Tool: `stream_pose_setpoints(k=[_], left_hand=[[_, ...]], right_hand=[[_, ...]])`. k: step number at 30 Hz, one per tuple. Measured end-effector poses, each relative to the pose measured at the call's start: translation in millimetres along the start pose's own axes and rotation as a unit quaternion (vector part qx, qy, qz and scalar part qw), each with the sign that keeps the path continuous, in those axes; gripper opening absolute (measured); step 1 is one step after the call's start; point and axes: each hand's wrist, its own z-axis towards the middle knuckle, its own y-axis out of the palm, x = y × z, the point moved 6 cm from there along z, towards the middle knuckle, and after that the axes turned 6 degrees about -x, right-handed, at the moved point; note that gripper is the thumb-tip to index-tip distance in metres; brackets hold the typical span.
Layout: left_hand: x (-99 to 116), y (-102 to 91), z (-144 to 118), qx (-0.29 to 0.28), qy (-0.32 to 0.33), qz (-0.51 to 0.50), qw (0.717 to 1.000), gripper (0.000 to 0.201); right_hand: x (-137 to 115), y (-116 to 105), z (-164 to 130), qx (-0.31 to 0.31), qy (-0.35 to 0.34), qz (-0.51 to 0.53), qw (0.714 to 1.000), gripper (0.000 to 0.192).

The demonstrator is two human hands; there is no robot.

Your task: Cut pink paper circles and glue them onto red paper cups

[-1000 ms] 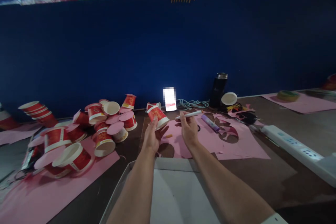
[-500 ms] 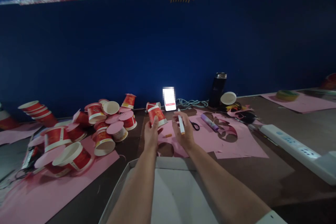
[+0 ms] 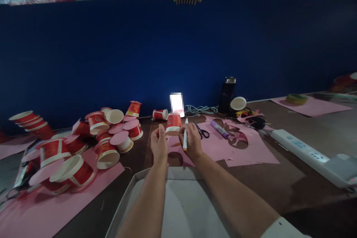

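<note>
A red paper cup (image 3: 173, 122), its rim towards me, is between my two hands above the pink paper. My left hand (image 3: 159, 144) is beside it on the left, thumb raised, fingers open, with a small gap to the cup. My right hand (image 3: 193, 142) is closed on a white marker (image 3: 185, 137) with an orange end pointing down; its fingertips are at the cup's right edge. An orange marker cap (image 3: 175, 144) lies on the pink sheet (image 3: 206, 150). Scissors (image 3: 203, 131) and a purple glue stick (image 3: 219, 129) lie to the right.
Many red cups (image 3: 108, 156), some with pink discs, are heaped at left. A lit phone (image 3: 176, 104) leans on the blue partition (image 3: 145, 52). A dark flask (image 3: 228, 95), power strip (image 3: 301, 148) and tape roll (image 3: 296, 99) are at right. A white box lid (image 3: 189, 200) lies in front.
The cup has turned from tilted to more upright and moved right, away from my left hand. My left hand has let go of it; my right hand has come up to its edge with the marker.
</note>
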Motion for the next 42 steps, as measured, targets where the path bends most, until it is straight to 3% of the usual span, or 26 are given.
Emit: stream_pose_setpoints(k=[2,4,8,14,19,23,27,35,42], left_hand=[[1.4,-0.8,-2.7,0.013,0.000,0.025,1.000,0.053],[-1.0,7.4,-7.1,-0.025,-0.015,0.010,1.000,0.053],[-8.1,32.7,-20.4,-0.129,-0.069,-0.115,0.982,0.050],[-6.8,45.0,-24.1,-0.160,-0.092,-0.301,0.935,0.035],[-20.1,39.6,-11.4,-0.113,-0.182,-0.440,0.872,0.007],[-34.4,34.8,-1.2,-0.088,-0.243,-0.502,0.825,0.007],[-39.4,31.0,3.0,-0.070,-0.238,-0.503,0.828,0.011],[-29.1,36.1,-5.6,-0.076,-0.239,-0.499,0.830,0.011],[-26.4,37.1,-6.4,-0.087,-0.188,-0.431,0.878,0.008]], right_hand=[[-0.4,-3.3,0.6,0.023,0.007,-0.007,1.000,0.012],[-1.7,-5.0,0.6,0.034,0.009,-0.001,0.999,0.012],[-1.6,-3.2,0.0,0.014,0.017,0.004,1.000,0.014],[-3.2,5.7,-2.4,-0.054,-0.003,-0.016,0.998,0.014],[-10.0,11.0,-4.4,-0.079,-0.036,0.030,0.996,0.026],[-12.1,9.2,-4.8,-0.043,-0.057,0.059,0.996,0.042],[-8.3,4.6,-4.7,-0.014,-0.037,0.076,0.996,0.042],[-6.9,0.8,-3.1,-0.010,-0.004,0.116,0.993,0.026],[0.3,5.4,-4.7,-0.034,0.074,0.136,0.987,0.023]])
